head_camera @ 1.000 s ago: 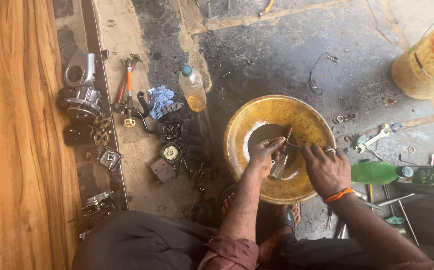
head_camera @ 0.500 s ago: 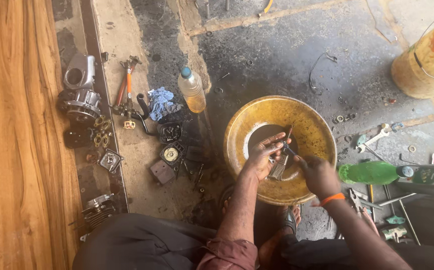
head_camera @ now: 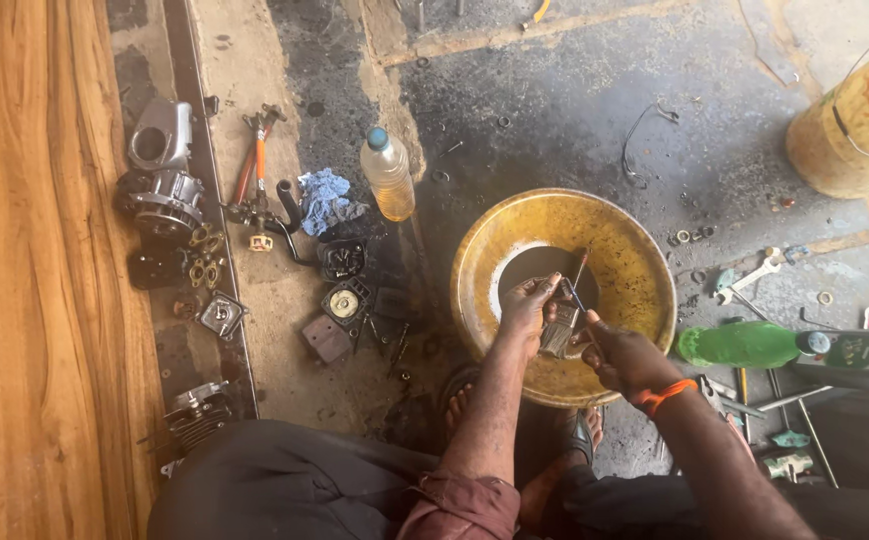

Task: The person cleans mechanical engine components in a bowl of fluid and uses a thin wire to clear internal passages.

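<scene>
Since the earlier frame, right hand [head_camera: 627, 358] is drawing back, gripping a thin brush [head_camera: 577, 283]. Left hand [head_camera: 529, 305] is clasping a grimy grey metal part [head_camera: 560, 332] over the yellow basin [head_camera: 635, 262]

Much cut off at the edges, and small parts too fine to read

The yellow drum [head_camera: 860, 120] at far right runs off the frame, as does the wooden board [head_camera: 25, 300] on the left. The metal part [head_camera: 561, 330] over the yellow basin [head_camera: 635, 250] is mostly covered by the left hand [head_camera: 527, 310], so its kind cannot be told; the right hand [head_camera: 627, 358] hides the lower end of the thin tool [head_camera: 577, 280]. The person's legs leave the near edge. Tiny washers and bolts on the floor [head_camera: 575, 120] blur together.
</scene>
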